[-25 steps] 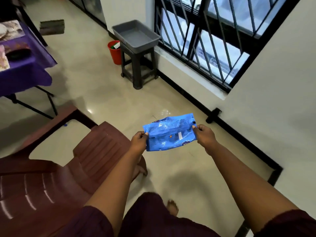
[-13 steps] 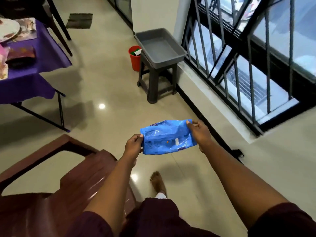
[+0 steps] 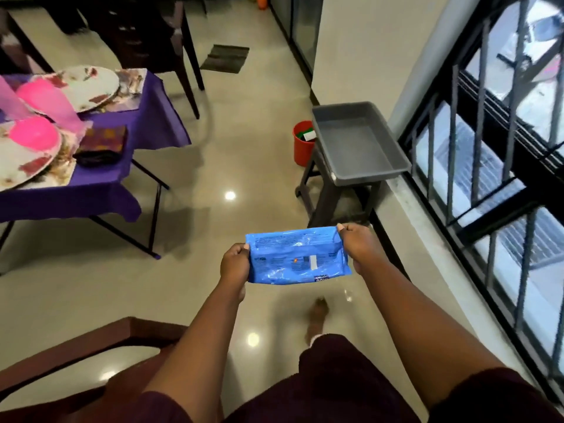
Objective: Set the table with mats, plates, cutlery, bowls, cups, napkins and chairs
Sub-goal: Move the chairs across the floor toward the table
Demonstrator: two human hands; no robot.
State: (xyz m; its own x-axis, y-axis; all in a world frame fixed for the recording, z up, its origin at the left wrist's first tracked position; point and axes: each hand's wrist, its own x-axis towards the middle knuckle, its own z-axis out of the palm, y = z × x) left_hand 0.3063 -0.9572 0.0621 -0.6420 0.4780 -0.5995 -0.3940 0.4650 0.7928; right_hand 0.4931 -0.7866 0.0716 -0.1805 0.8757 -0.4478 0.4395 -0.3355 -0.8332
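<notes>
A blue plastic napkin packet [image 3: 297, 254] hangs flat in front of me over the floor. My left hand [image 3: 235, 265] pinches its left edge and my right hand [image 3: 358, 244] pinches its right edge. At the upper left stands the table with a purple cloth [image 3: 100, 190]. On it lie two floral plates [image 3: 91, 87], pink bowls [image 3: 33, 137] and patterned mats. A brown plastic chair [image 3: 76, 349] is at the lower left, close to my left arm.
A grey tub [image 3: 357, 141] sits on a dark stool by the barred window [image 3: 488, 148] at the right. A red bucket [image 3: 302, 141] stands on the floor behind the stool. A dark chair [image 3: 146, 35] stands past the table. Shiny tiled floor lies between table and stool.
I have turned left and stepped forward, so the table, plates and bowls have come into view. Both hands still hold the blue packet by its edges.
</notes>
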